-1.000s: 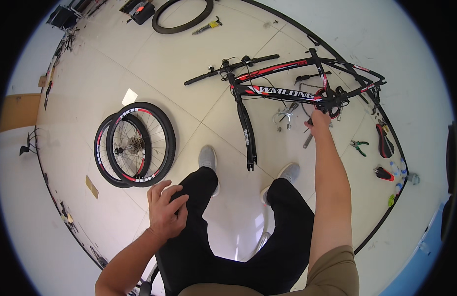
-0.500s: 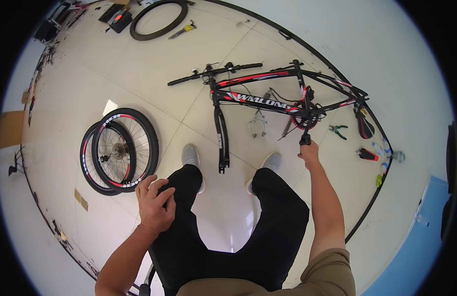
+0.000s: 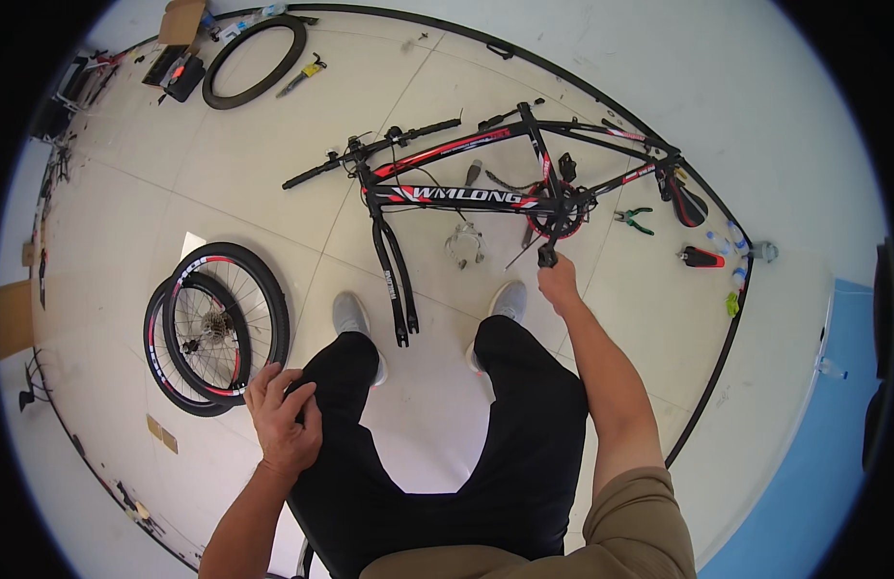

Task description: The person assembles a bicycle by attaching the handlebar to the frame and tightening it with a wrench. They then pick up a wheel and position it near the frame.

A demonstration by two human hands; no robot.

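Observation:
A black, red and white bicycle frame [image 3: 456, 197] lies on the floor in front of me, with its fork [image 3: 393, 280] pointing toward my feet and the handlebar [image 3: 350, 156] attached at the left. My right hand [image 3: 560, 285] is closed around the black pedal [image 3: 547, 255] at the near end of the crank arm, beside the red and black chainring [image 3: 555, 214]. The far pedal [image 3: 566, 166] shows beyond the frame tubes. Over my left knee, my left hand [image 3: 285, 422] holds nothing, its fingers loosely bent and apart.
Two overlapping wheels [image 3: 279, 299] lie at my left. A loose tyre [image 3: 211, 89] and a yellow-handled tool [image 3: 312, 69] lie far off. Green-handled pliers [image 3: 636, 220], a saddle [image 3: 692, 206], a red and black item [image 3: 702, 258] and several bottles are at the right. A silver part [image 3: 463, 245] sits below the frame.
The view has turned and shifted, so the frame appears farther left and slightly tilted. My right hand keeps its grip on the pedal. My left hand stays by the knee.

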